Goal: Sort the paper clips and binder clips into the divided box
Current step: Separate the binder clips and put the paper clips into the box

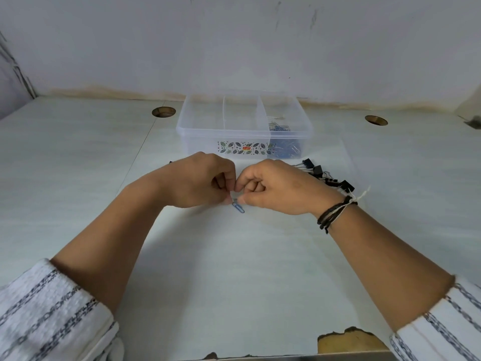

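Note:
A clear divided box (201, 128) stands at the back of the table. Its right compartment holds several blue paper clips (282, 127); the left and middle compartments look bare. My left hand (200, 179) and my right hand (276, 187) meet in front of the box, fingertips pinched together on a blue paper clip (238, 207) that hangs down from them towards the table. A pile of black binder clips (326, 177) lies on the table just behind my right hand, partly hidden by it. A dark bit shows behind my left hand.
The white table has two round cable holes (163, 112) (376, 120) at the back. A wall rises right behind the box. The table's front edge is chipped (346, 340) near my right sleeve.

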